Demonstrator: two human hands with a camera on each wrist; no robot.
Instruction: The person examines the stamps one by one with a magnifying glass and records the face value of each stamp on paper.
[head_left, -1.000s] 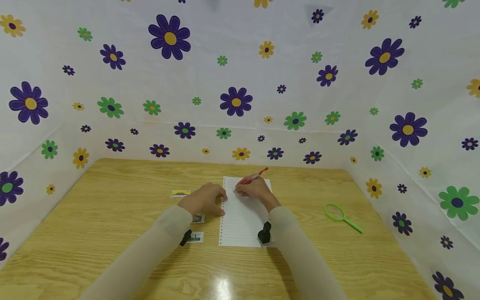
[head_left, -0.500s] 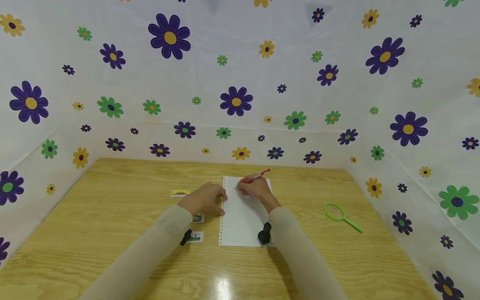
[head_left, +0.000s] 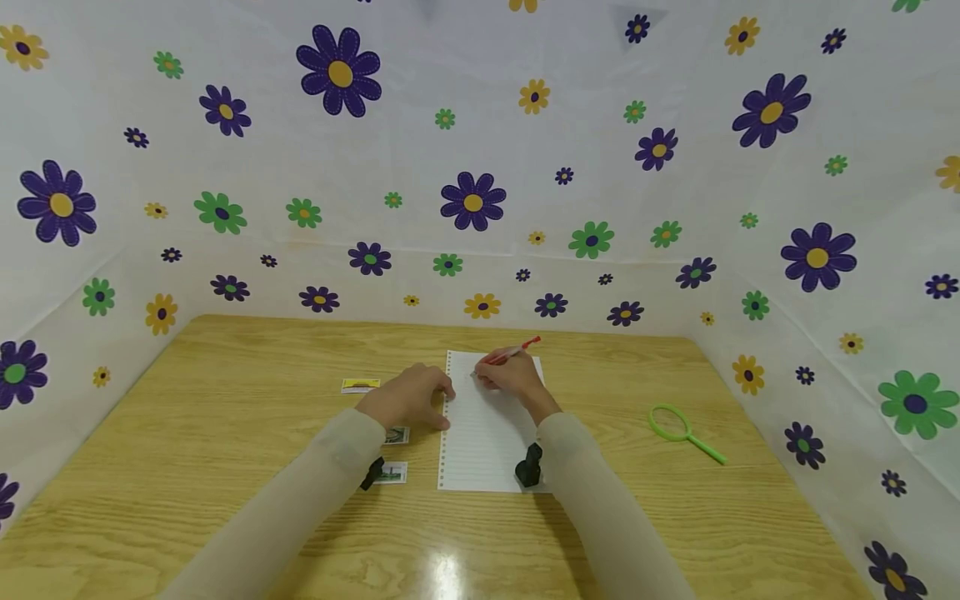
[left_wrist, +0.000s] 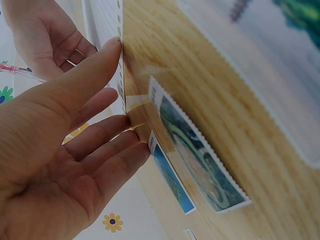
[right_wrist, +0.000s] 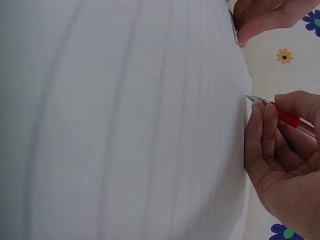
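Note:
My right hand (head_left: 516, 377) pinches a red pen (head_left: 531, 342) over the upper part of a lined, hole-punched sheet of paper (head_left: 480, 450). In the right wrist view the tip of the pen (right_wrist: 287, 117) points at the page, close to its surface. The fingers and thumb of my left hand (head_left: 407, 396) rest along the punched left edge of the sheet. Beside and under that wrist lie postage stamps: a yellow stamp (head_left: 361, 386), a dark green stamp (head_left: 397, 435) and a green and white stamp (head_left: 393, 473). From the left wrist, a blue stamp (left_wrist: 172, 180) also shows past the fingertips.
A green round-framed tool with a handle, like a magnifying glass (head_left: 688, 433), lies on the wooden table (head_left: 187, 467) to the right. White flower-printed cloth (head_left: 480, 150) closes off the back and both sides.
The right hand and pen have shifted very slightly up and to the right on the page, then held nearly still. The left hand stays at the paper's edge.

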